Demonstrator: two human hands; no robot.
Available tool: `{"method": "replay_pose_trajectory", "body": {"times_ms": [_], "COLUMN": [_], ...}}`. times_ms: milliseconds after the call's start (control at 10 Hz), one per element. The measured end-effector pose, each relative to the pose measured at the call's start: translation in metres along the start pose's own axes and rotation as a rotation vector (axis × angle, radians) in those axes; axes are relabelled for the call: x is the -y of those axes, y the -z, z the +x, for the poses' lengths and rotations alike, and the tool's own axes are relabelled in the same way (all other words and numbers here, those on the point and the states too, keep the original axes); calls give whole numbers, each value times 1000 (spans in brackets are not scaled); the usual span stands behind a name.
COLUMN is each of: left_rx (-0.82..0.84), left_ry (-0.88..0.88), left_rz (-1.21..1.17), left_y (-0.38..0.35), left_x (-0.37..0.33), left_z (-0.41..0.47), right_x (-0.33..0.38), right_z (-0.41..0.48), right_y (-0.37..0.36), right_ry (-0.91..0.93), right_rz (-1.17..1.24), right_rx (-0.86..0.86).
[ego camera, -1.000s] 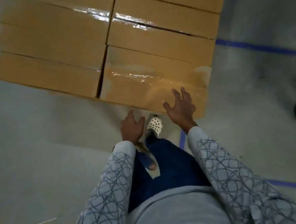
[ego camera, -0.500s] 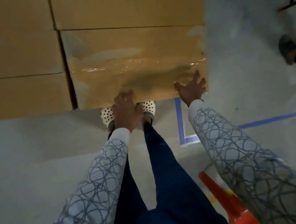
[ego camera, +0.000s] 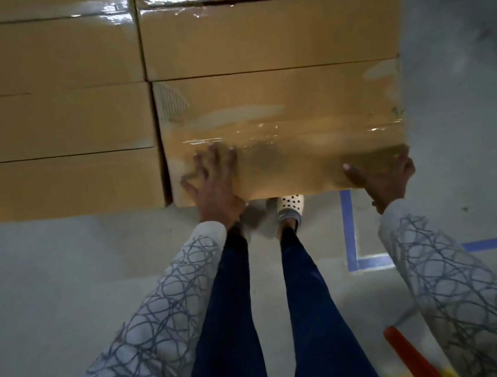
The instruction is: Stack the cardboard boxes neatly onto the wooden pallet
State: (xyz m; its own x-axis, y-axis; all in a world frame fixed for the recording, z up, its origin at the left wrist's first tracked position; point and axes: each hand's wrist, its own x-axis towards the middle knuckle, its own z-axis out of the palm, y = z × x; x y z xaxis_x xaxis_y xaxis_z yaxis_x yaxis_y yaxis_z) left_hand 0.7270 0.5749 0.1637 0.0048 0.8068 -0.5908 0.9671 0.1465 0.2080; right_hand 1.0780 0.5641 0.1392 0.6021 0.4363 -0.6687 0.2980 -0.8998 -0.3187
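Tan taped cardboard box (ego camera: pixel 281 112) straight ahead of us, front-right among stacked tan boxes (ego camera: pixel 47 124), long axis left-right. Our left hand (ego camera: pixel 212 180) spread flat on top; right hand (ego camera: pixel 382 173) grips near-right corner. Both equally near.

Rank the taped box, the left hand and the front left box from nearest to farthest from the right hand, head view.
1. taped box: gripped at its right front corner by the right hand.
2. left hand: on that box's left end.
3. front left box: alongside, farthest left.
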Motion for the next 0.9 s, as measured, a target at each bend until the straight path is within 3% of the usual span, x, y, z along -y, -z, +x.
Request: {"method": "replay_pose_trajectory", "body": {"times_ms": [100, 200, 600, 700, 800, 900], "left_rx": [-39, -76, -97, -75, -66, -117], "left_ry": [159, 187, 104, 103, 81, 54], "left_rz": [-92, -103, 70, 80, 11, 22], "left_y": [4, 5, -13, -6, 9, 25], "left_x": [27, 37, 47, 47, 44, 34], "left_z": [-3, -5, -18, -19, -25, -42], "right_x": [10, 7, 5, 22, 43, 58], "right_z": [-11, -13, -28, -43, -82, -125], "right_y": [-1, -4, -15, -21, -39, -60], "right_ry": [47, 70, 22, -25, 46, 287], "right_rz": [6, 2, -51, -286, -478, -565], "right_rx": [-34, -48, -25, 31, 106, 175]}}
